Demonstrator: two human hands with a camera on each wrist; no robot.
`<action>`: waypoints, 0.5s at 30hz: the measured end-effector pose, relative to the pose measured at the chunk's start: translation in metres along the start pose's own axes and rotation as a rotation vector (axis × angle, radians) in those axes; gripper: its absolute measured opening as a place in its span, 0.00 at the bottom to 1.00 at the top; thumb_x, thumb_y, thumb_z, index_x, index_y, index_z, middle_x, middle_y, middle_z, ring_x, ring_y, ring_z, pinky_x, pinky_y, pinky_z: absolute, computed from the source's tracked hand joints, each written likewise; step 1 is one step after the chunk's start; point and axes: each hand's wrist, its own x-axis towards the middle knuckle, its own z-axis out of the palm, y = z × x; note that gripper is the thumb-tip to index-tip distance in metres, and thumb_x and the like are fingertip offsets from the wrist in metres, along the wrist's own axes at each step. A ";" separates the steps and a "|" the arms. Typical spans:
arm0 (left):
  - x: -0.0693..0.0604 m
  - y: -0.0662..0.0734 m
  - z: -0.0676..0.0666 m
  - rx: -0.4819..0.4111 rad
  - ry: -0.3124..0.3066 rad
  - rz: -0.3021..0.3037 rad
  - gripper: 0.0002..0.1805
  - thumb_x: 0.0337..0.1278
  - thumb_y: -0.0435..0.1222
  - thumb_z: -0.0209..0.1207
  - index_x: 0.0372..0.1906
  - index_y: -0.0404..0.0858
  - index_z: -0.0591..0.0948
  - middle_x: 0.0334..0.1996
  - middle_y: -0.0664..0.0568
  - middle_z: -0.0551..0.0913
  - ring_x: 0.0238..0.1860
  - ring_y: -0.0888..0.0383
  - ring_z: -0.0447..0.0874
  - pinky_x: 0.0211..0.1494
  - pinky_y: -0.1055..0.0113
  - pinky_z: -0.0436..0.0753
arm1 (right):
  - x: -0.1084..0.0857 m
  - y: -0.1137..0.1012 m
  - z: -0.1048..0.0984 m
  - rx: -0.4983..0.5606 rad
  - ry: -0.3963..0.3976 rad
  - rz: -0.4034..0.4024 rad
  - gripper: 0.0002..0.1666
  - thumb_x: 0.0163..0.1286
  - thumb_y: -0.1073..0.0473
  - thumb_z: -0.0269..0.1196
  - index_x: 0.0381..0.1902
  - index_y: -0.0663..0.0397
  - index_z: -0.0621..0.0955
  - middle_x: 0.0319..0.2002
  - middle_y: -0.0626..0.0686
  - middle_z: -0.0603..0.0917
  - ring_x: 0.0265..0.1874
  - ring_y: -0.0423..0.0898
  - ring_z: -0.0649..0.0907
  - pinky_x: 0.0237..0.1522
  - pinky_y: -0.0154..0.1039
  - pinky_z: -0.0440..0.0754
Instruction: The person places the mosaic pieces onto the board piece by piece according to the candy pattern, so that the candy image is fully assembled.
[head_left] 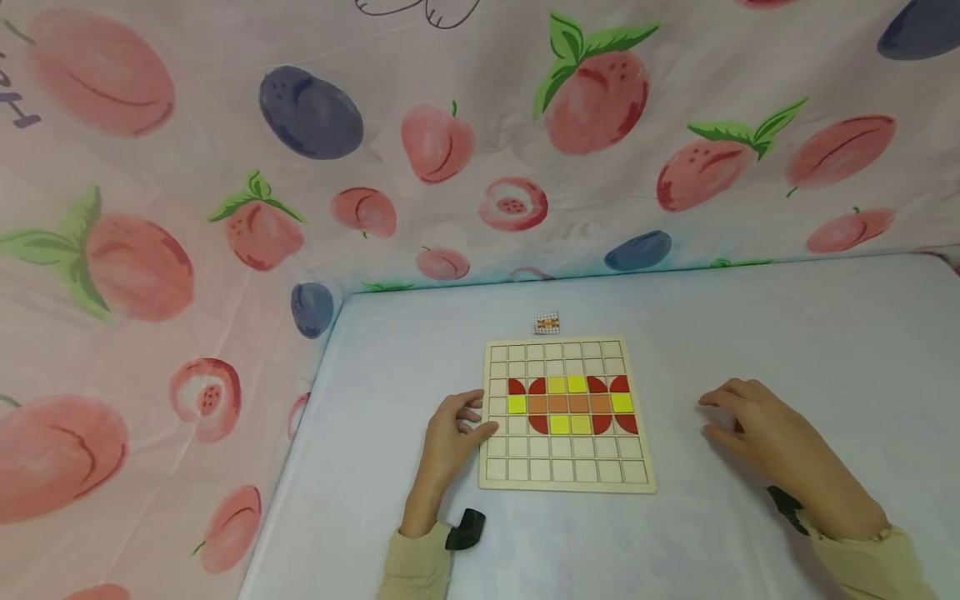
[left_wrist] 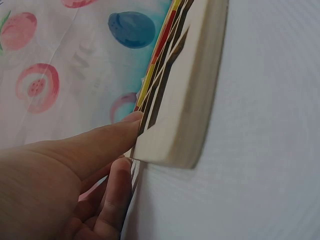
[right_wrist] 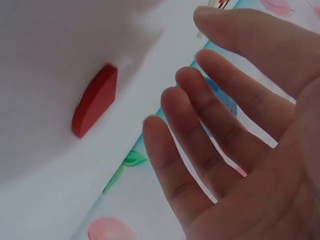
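A square wooden grid board (head_left: 521, 471) lies on the white table. Across its middle rows run inlaid tiles: orange squares (head_left: 567, 403), yellow squares (head_left: 570, 424) and red curved pieces (head_left: 538, 423). My left hand (head_left: 450, 437) holds the board's left edge, its thumb on the top face and the other fingers at the side. Off to the right of the board, my right hand (head_left: 780, 442) hovers with loosely bent fingers and grips nothing. In the right wrist view a red quarter-circle piece (right_wrist: 96, 102) lies on the table near that hand; the head view hides it.
Behind the board's far edge lies a small pattern card (head_left: 547, 323) with a coloured grid. A fruit-printed cloth (head_left: 465, 75) hangs as a wall at the back and left of the table (head_left: 720, 550). Black straps (head_left: 467, 529) are on both wrists.
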 end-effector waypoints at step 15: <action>-0.001 0.001 -0.001 -0.004 0.002 0.013 0.29 0.51 0.32 0.72 0.61 0.38 0.79 0.48 0.50 0.81 0.43 0.58 0.78 0.41 0.73 0.79 | -0.010 0.025 -0.006 -0.002 -0.147 0.073 0.22 0.50 0.62 0.76 0.43 0.64 0.84 0.37 0.56 0.82 0.37 0.57 0.79 0.34 0.50 0.80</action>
